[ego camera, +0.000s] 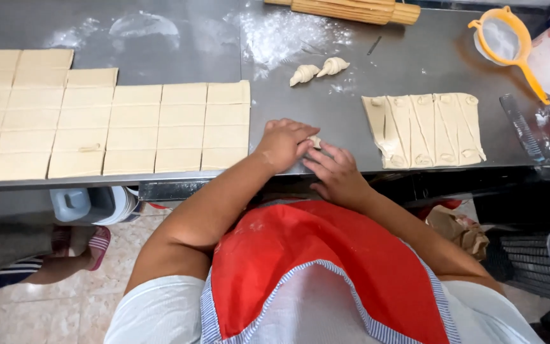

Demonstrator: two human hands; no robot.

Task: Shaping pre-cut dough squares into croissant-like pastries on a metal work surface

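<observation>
My left hand [284, 143] and my right hand [337, 175] lie together near the front edge of a steel worktable [179, 38], both pressing on a small piece of pale dough [315, 141] that shows only between the fingers. Two rolled croissants [319, 70] lie further back on the table. To the right sits a row of cut dough triangles [424, 129] with small dabs of filling. A sheet of dough cut into rectangles [103, 124] covers the left side.
A ridged wooden rolling pin [351, 9] lies at the far edge beside scattered flour [288, 32]. A yellow sieve [507, 39] and a clear ruler [522, 129] sit at right. Another person's sandalled foot [93, 247] stands on the tiled floor at left.
</observation>
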